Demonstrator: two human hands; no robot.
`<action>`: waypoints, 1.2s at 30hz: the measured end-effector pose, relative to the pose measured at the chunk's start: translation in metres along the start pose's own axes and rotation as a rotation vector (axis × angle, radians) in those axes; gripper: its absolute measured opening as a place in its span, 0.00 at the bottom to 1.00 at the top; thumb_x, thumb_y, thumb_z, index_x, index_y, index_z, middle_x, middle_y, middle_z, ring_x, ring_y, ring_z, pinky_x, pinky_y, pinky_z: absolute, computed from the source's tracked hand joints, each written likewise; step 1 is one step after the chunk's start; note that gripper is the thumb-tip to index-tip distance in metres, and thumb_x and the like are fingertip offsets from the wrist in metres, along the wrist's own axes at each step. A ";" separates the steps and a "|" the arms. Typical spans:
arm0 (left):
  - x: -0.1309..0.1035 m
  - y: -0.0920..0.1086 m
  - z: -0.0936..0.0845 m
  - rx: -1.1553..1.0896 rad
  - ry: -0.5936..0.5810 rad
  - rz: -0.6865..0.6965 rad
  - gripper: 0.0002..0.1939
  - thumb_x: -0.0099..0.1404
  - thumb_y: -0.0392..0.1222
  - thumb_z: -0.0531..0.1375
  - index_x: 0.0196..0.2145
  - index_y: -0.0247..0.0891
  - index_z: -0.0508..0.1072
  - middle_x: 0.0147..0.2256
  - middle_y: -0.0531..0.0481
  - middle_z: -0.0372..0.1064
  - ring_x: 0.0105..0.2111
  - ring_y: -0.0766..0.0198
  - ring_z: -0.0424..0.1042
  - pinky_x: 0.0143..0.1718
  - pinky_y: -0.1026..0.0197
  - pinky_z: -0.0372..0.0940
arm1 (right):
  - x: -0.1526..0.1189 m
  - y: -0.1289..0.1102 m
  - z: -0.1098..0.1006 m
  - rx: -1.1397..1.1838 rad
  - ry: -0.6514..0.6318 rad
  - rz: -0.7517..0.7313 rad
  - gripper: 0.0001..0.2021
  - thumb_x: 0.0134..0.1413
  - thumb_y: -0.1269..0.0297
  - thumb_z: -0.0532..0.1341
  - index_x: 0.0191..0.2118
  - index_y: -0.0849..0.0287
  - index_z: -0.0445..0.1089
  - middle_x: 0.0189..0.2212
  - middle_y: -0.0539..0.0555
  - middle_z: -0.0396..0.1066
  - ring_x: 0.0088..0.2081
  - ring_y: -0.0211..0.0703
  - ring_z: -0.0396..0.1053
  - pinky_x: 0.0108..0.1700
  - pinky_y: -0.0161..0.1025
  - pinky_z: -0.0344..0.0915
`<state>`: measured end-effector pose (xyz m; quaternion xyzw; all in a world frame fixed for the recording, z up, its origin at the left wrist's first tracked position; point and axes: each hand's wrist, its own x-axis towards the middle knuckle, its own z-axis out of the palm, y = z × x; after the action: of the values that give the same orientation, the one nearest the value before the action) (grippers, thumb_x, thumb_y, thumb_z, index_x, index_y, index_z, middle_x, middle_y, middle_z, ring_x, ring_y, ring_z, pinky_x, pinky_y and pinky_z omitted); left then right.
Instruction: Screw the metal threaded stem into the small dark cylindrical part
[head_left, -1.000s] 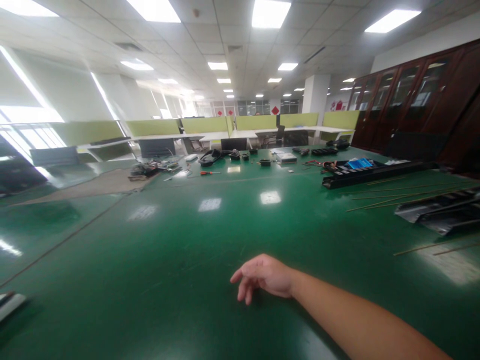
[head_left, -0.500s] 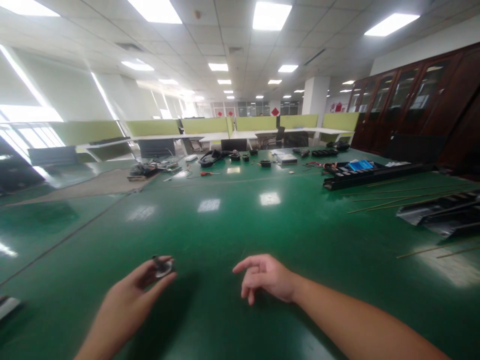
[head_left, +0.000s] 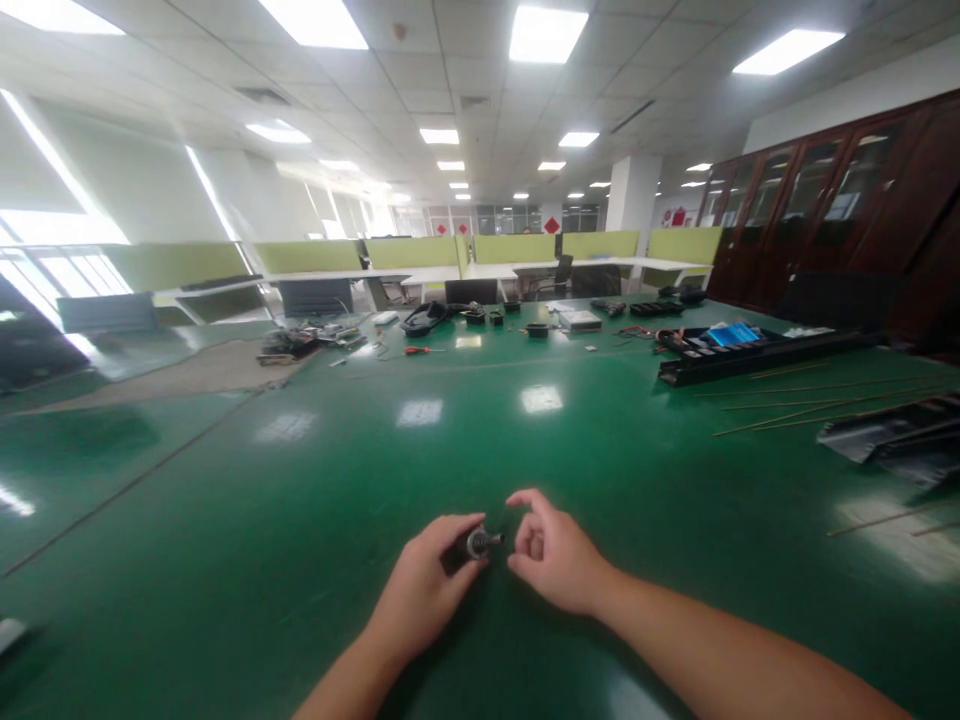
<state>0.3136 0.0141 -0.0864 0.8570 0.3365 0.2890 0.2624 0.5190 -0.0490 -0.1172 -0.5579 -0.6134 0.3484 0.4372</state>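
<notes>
Low in the middle of the head view, my left hand [head_left: 429,577] grips a small round metal part with a short dark shaft [head_left: 478,543] between thumb and fingers. The shaft points right, towards my other hand; what kind of part it is, I cannot make out. My right hand [head_left: 559,555] is just right of the shaft tip, apart from it by a small gap. Its index finger and thumb are parted, the other fingers are curled, and nothing shows between them. Both hands are over the green tabletop [head_left: 360,470].
Across the table lie a red-handled screwdriver [head_left: 421,350], a heap of electronic parts [head_left: 292,342], several small black boxes and a white box [head_left: 579,321]. Black channels [head_left: 750,358] and thin rods [head_left: 810,408] lie at the right. A light object [head_left: 10,634] sits at the left edge.
My left hand has moved right with the metal part, whose shaft has turned from upward to rightward. My right hand has shifted slightly right, and its index finger and thumb have parted.
</notes>
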 end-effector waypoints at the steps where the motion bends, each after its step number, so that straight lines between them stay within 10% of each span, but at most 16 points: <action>1: -0.001 0.000 -0.001 0.008 0.016 0.010 0.16 0.61 0.40 0.62 0.48 0.42 0.76 0.45 0.44 0.75 0.45 0.54 0.74 0.51 0.52 0.69 | -0.001 0.000 0.000 -0.017 -0.026 -0.007 0.29 0.46 0.73 0.64 0.55 0.54 0.58 0.26 0.43 0.69 0.23 0.34 0.63 0.27 0.32 0.55; 36: -0.003 0.005 0.012 -0.009 -0.034 0.106 0.11 0.62 0.37 0.63 0.43 0.43 0.74 0.40 0.49 0.74 0.40 0.59 0.73 0.43 0.59 0.67 | -0.007 -0.008 -0.002 0.004 0.033 -0.030 0.08 0.49 0.73 0.63 0.37 0.56 0.74 0.31 0.49 0.76 0.33 0.41 0.72 0.36 0.34 0.65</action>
<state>0.3224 0.0058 -0.0924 0.8771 0.2846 0.2897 0.2563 0.5172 -0.0576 -0.1101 -0.5535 -0.6137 0.3338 0.4534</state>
